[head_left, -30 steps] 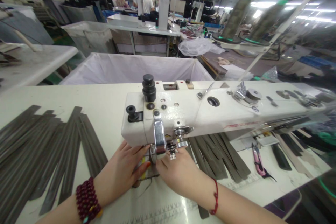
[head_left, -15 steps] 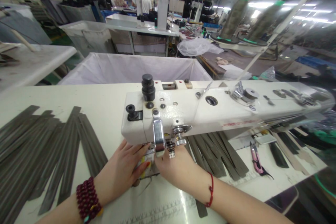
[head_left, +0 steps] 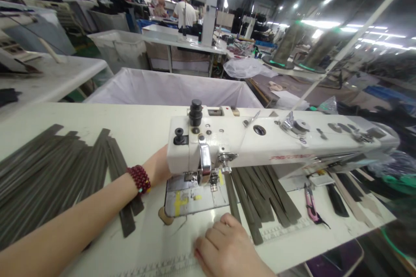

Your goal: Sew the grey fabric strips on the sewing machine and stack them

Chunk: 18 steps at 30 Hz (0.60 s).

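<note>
A white sewing machine (head_left: 260, 143) stands across the table. My left hand (head_left: 159, 168) reaches behind the machine's head, and its fingers are hidden by the machine; a dark red bead bracelet (head_left: 139, 178) sits on the wrist. My right hand (head_left: 224, 246) rests curled on the table's front edge, holding nothing that I can see. The metal needle plate (head_left: 191, 197) with yellow marks lies bare under the needle. Grey strips (head_left: 260, 194) lie fanned out just right of the plate, the nearest one close to my right hand's fingers.
A large pile of grey strips (head_left: 48, 169) covers the table's left. Pink-handled snips (head_left: 310, 201) and dark pieces lie at the right. A white fabric-lined bin (head_left: 169, 88) stands behind the table. Thread cones (head_left: 289, 41) rise at the back right. A person works far behind.
Both hands have left the needle area. My left hand moved up behind the machine's head; my right hand pulled back toward the front edge. The needle plate is now uncovered.
</note>
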{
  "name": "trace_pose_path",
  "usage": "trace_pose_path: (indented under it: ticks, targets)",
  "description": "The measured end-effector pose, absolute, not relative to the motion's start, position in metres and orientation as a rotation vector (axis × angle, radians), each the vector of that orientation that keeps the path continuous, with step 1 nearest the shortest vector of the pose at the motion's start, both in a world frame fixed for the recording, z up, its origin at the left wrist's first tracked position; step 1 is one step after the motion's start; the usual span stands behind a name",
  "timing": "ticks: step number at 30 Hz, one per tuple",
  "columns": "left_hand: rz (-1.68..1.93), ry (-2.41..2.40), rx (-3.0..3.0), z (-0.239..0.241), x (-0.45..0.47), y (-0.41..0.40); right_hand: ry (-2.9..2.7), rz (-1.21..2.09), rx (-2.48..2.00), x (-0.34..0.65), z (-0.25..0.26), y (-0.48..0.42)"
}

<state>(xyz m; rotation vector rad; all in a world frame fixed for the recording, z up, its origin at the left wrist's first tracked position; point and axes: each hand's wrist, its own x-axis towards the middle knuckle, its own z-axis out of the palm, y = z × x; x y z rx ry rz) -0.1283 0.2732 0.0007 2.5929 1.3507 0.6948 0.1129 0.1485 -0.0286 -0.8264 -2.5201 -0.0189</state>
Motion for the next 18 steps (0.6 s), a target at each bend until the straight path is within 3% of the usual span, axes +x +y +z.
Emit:
trace_pose_path:
  ticks: [8,18]
  targets:
    - [0.334,1.457,2.748,-0.027,-0.176,0.172,-2.403,0.334,-1.074,0.095,-0.018,0.131]
    - [0.547,2.522,1.815,-0.014,-0.397,0.12,-2.389,0.014,-1.399,0.027,-0.026,0.172]
